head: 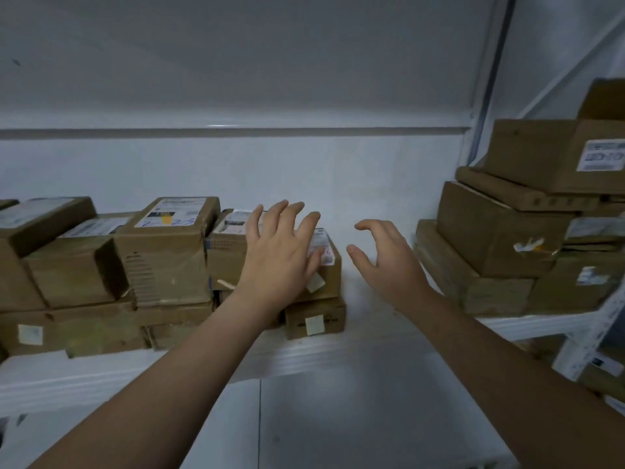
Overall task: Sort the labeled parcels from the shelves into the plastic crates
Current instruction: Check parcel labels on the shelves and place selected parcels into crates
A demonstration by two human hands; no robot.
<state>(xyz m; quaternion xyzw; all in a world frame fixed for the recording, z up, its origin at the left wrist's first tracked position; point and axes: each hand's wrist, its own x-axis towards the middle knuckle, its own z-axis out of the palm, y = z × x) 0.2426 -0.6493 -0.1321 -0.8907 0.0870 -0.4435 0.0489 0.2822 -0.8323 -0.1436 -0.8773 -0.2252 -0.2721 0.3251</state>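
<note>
— What's on the shelf (372,346)?
— The parcel (333,275), topping the right end of the left stack (162,265) (label up).
— Who's nearer?
— Left hand (280,252), spread, over it. Right hand (389,262), loosely open and empty, is just to its right.

Backdrop in white and grey.
A white wall (236,62) fills the upper frame, crossed by a grey horizontal band (236,133); a small dark mark (16,62) sits upper left, a dark vertical strip (497,62) runs at upper right, and a grey panel (338,428) with a vertical seam (260,424) lies lower centre.
</note>
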